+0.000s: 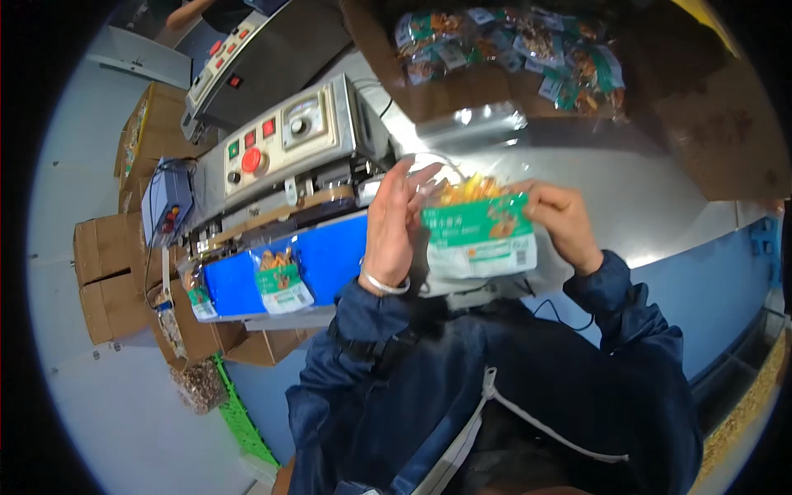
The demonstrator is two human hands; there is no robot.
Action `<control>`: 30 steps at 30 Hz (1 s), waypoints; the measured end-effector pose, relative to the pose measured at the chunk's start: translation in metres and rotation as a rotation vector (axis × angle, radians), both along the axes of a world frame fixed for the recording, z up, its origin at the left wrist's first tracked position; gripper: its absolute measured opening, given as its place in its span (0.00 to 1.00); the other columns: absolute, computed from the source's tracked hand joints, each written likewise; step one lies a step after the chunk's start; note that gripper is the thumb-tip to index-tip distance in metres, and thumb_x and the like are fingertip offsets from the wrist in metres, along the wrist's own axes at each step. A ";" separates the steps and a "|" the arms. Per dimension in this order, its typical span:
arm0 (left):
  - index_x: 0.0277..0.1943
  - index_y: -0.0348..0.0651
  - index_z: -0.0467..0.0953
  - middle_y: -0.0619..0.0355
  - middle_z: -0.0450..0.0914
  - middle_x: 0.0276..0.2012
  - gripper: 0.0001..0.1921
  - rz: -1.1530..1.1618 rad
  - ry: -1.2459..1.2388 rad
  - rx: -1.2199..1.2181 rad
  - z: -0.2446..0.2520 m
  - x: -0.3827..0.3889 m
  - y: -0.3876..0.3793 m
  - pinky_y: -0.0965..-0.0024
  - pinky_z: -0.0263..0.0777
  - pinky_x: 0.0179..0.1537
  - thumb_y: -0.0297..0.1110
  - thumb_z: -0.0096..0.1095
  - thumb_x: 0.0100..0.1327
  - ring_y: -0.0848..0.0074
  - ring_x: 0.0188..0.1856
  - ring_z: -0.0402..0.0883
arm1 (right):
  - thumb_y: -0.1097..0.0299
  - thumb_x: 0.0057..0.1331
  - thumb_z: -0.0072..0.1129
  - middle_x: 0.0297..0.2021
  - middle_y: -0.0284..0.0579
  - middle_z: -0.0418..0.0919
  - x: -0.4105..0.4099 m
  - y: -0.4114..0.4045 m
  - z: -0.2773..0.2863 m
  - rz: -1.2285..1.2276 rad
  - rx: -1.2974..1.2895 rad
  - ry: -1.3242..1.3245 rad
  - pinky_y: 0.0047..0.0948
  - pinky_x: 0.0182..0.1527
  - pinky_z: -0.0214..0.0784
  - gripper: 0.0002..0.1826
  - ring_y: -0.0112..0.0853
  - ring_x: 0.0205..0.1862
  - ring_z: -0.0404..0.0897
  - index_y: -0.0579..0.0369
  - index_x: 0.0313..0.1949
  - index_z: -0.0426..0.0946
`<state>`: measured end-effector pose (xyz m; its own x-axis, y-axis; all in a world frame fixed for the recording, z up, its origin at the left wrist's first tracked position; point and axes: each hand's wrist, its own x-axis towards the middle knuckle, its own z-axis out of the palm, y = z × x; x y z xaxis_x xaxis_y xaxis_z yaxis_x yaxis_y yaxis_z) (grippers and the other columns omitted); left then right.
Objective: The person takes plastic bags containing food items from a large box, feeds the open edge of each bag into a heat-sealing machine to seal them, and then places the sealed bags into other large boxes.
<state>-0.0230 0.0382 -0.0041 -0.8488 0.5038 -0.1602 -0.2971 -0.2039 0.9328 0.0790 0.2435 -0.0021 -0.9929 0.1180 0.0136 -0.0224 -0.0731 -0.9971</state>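
Note:
A clear plastic pouch with a green and white label hangs upright before me, dried yellow and orange food pieces behind its label. My right hand pinches its right edge between thumb and fingers. My left hand, a bracelet at its wrist, is raised at the pouch's left side; its fingertips are partly behind the film, and whether they grip it is unclear. Left of me stands a band sealing machine with knobs and buttons. On its blue conveyor belt lie a filled pouch and another near the far end.
A cardboard box of filled pouches stands on the steel table. Flat clear bags lie beside it. A second machine stands behind the first. Cartons and a green crate are at the left. Another person's arm shows at top.

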 end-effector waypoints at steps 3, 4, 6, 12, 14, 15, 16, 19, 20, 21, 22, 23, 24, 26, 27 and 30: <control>0.45 0.34 0.69 0.50 0.79 0.32 0.15 0.040 -0.199 0.045 -0.014 0.004 -0.011 0.80 0.70 0.31 0.37 0.44 0.65 0.75 0.34 0.78 | 0.72 0.58 0.47 0.36 0.44 0.75 0.021 -0.026 -0.022 0.071 -0.015 -0.035 0.21 0.40 0.62 0.07 0.22 0.37 0.70 0.61 0.27 0.73; 0.45 0.34 0.69 0.50 0.79 0.32 0.15 0.036 -0.204 0.043 -0.022 0.005 -0.016 0.80 0.70 0.31 0.37 0.44 0.65 0.75 0.34 0.78 | 0.69 0.59 0.47 0.36 0.43 0.75 0.021 -0.026 -0.026 0.072 -0.057 -0.191 0.21 0.40 0.62 0.08 0.23 0.37 0.71 0.61 0.30 0.72; 0.40 0.33 0.72 0.51 0.79 0.30 0.12 0.084 -0.239 -0.063 -0.034 0.005 -0.024 0.79 0.71 0.29 0.33 0.46 0.65 0.76 0.31 0.79 | 0.63 0.61 0.45 0.34 0.39 0.73 0.010 -0.027 -0.034 -0.019 -0.107 -0.187 0.19 0.34 0.61 0.13 0.21 0.33 0.70 0.58 0.40 0.70; 0.41 0.31 0.71 0.49 0.79 0.31 0.15 0.028 -0.216 -0.140 -0.054 -0.004 -0.032 0.80 0.71 0.31 0.36 0.44 0.65 0.77 0.30 0.78 | 0.68 0.58 0.51 0.19 0.33 0.72 -0.029 -0.028 -0.055 -0.142 0.009 -0.231 0.16 0.23 0.54 0.08 0.16 0.20 0.65 0.60 0.27 0.74; 0.40 0.29 0.71 0.47 0.79 0.31 0.16 0.001 -0.276 -0.144 -0.055 -0.008 -0.037 0.78 0.73 0.31 0.37 0.41 0.66 0.74 0.28 0.78 | 0.70 0.57 0.52 0.18 0.33 0.72 -0.033 -0.034 -0.055 -0.169 0.025 -0.234 0.16 0.23 0.55 0.07 0.16 0.20 0.65 0.60 0.24 0.74; 0.40 0.29 0.71 0.47 0.79 0.31 0.16 0.004 -0.278 -0.141 -0.055 -0.010 -0.042 0.78 0.73 0.31 0.37 0.41 0.66 0.74 0.28 0.78 | 0.72 0.56 0.53 0.16 0.32 0.71 -0.035 -0.038 -0.053 -0.202 0.042 -0.240 0.16 0.23 0.55 0.08 0.16 0.20 0.65 0.60 0.20 0.74; 0.40 0.29 0.71 0.46 0.79 0.31 0.17 0.018 -0.285 -0.161 -0.055 -0.012 -0.046 0.79 0.73 0.30 0.37 0.41 0.66 0.74 0.28 0.78 | 0.69 0.55 0.53 0.17 0.37 0.74 -0.039 -0.041 -0.058 -0.200 0.136 -0.232 0.21 0.24 0.60 0.10 0.22 0.20 0.69 0.61 0.21 0.75; 0.38 0.29 0.71 0.45 0.79 0.32 0.16 0.067 -0.292 -0.210 -0.053 -0.021 -0.061 0.78 0.73 0.30 0.37 0.41 0.66 0.74 0.28 0.79 | 0.64 0.53 0.52 0.18 0.45 0.76 -0.051 -0.056 -0.050 -0.182 0.468 -0.195 0.29 0.27 0.63 0.12 0.31 0.22 0.74 0.62 0.23 0.75; 0.38 0.29 0.71 0.45 0.79 0.32 0.16 0.079 -0.281 -0.204 -0.057 -0.025 -0.068 0.78 0.73 0.30 0.37 0.41 0.66 0.74 0.28 0.78 | 0.62 0.53 0.50 0.20 0.52 0.75 -0.054 -0.062 -0.044 -0.172 0.541 -0.187 0.35 0.29 0.64 0.14 0.42 0.24 0.75 0.62 0.23 0.75; 0.39 0.30 0.71 0.45 0.79 0.32 0.16 0.090 -0.270 -0.196 -0.058 -0.029 -0.076 0.78 0.73 0.29 0.37 0.41 0.66 0.74 0.28 0.78 | 0.62 0.53 0.50 0.20 0.52 0.75 -0.059 -0.069 -0.039 -0.167 0.544 -0.188 0.35 0.29 0.64 0.14 0.42 0.24 0.75 0.62 0.23 0.75; 0.39 0.30 0.71 0.46 0.79 0.32 0.16 0.099 -0.284 -0.214 -0.058 -0.032 -0.084 0.78 0.73 0.29 0.36 0.41 0.66 0.74 0.27 0.78 | 0.63 0.53 0.50 0.21 0.54 0.75 -0.064 -0.075 -0.035 -0.136 0.639 -0.159 0.37 0.29 0.65 0.13 0.44 0.25 0.75 0.62 0.23 0.75; 0.38 0.30 0.72 0.46 0.79 0.32 0.16 0.121 -0.275 -0.226 -0.059 -0.034 -0.090 0.77 0.73 0.29 0.36 0.41 0.66 0.74 0.26 0.78 | 0.63 0.53 0.49 0.21 0.55 0.75 -0.069 -0.081 -0.033 -0.103 0.734 -0.128 0.39 0.30 0.65 0.13 0.47 0.25 0.75 0.62 0.23 0.75; 0.38 0.31 0.72 0.47 0.79 0.31 0.15 0.139 -0.272 -0.234 -0.058 -0.035 -0.093 0.77 0.73 0.29 0.36 0.41 0.66 0.74 0.26 0.78 | 0.64 0.53 0.48 0.21 0.58 0.73 -0.074 -0.084 -0.035 -0.100 0.792 -0.081 0.43 0.31 0.64 0.14 0.51 0.26 0.74 0.63 0.21 0.74; 0.38 0.31 0.72 0.48 0.79 0.31 0.15 0.157 -0.271 -0.242 -0.057 -0.037 -0.100 0.77 0.73 0.29 0.36 0.41 0.66 0.75 0.26 0.78 | 0.64 0.53 0.48 0.20 0.59 0.73 -0.079 -0.089 -0.033 -0.068 0.824 -0.064 0.44 0.31 0.64 0.14 0.52 0.26 0.73 0.63 0.21 0.73; 0.38 0.31 0.72 0.49 0.79 0.30 0.15 0.164 -0.259 -0.254 -0.059 -0.039 -0.105 0.77 0.73 0.29 0.36 0.41 0.66 0.75 0.27 0.78 | 0.65 0.53 0.47 0.20 0.60 0.72 -0.083 -0.092 -0.032 -0.037 0.859 -0.045 0.45 0.32 0.64 0.14 0.52 0.26 0.73 0.64 0.20 0.73; 0.37 0.31 0.72 0.52 0.78 0.28 0.15 0.205 -0.229 -0.305 -0.062 -0.044 -0.117 0.77 0.72 0.28 0.36 0.41 0.65 0.75 0.27 0.77 | 0.66 0.53 0.47 0.19 0.61 0.71 -0.092 -0.102 -0.036 -0.016 0.884 0.007 0.46 0.32 0.64 0.14 0.53 0.26 0.73 0.65 0.18 0.72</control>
